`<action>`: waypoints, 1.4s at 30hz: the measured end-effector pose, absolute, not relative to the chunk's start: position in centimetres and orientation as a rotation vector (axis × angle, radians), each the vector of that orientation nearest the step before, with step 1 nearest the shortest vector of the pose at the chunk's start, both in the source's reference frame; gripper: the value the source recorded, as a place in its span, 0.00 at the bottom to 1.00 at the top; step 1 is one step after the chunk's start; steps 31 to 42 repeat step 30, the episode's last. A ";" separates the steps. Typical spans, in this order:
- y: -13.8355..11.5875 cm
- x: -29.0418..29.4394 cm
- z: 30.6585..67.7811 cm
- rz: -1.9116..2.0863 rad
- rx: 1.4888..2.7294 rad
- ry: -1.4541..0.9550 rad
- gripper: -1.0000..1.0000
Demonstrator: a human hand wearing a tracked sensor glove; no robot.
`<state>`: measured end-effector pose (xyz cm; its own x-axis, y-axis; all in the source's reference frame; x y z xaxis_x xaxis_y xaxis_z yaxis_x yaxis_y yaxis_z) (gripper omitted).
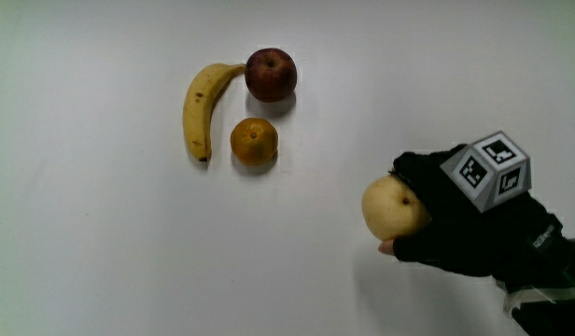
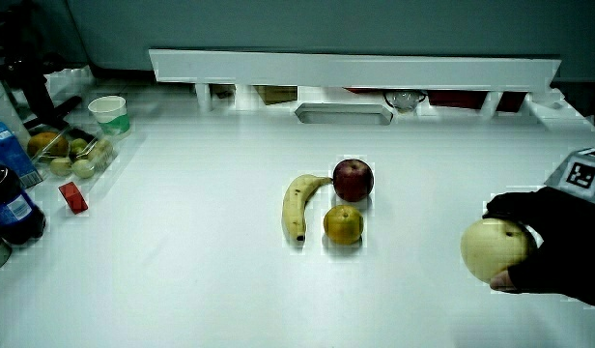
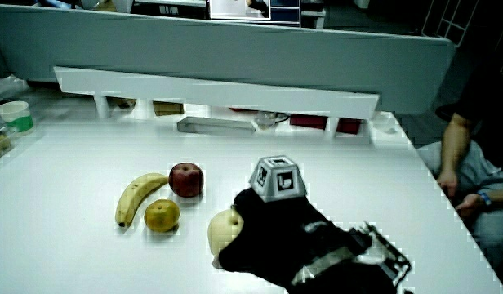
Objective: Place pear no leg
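I log a white bench (image 1: pixel 101 261) with three fruits grouped together, and I take the orange (image 1: pixel 254 142) as my landmark. The banana (image 1: pixel 203 110) lies just beside the orange, curved, its stem end reaching toward the apple (image 1: pixel 271 75). The apple sits near the orange, farther from the person, close to the banana's stem but I cannot tell whether they touch. In both side views the same trio shows: banana (image 2: pixel 299 206), apple (image 2: pixel 353 180), orange (image 2: pixel 343 224); and again banana (image 3: pixel 137 198), apple (image 3: pixel 186 180), orange (image 3: pixel 162 216). Well apart from the orange, and nearer to the person, is the pear (image 1: pixel 392 207), pale yellow, grasped by the gloved hand (image 1: pixel 465 219); my reading is fingers wrapped around it, thumb tip showing beneath. I cannot tell whether the pear touches the bench. The patterned cube (image 1: pixel 488 170) rides on the back of the hand. In a side view the pear (image 2: pixel 495 249) sits in the hand (image 2: pixel 558 246); in a side view the pear (image 3: pixel 225 230) pokes out from the hand (image 3: pixel 280 233), closest to the orange.
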<state>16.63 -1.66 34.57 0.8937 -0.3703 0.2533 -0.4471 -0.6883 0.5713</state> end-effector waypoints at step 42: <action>3.0 20.3 42.8 0.302 2.204 -0.458 0.44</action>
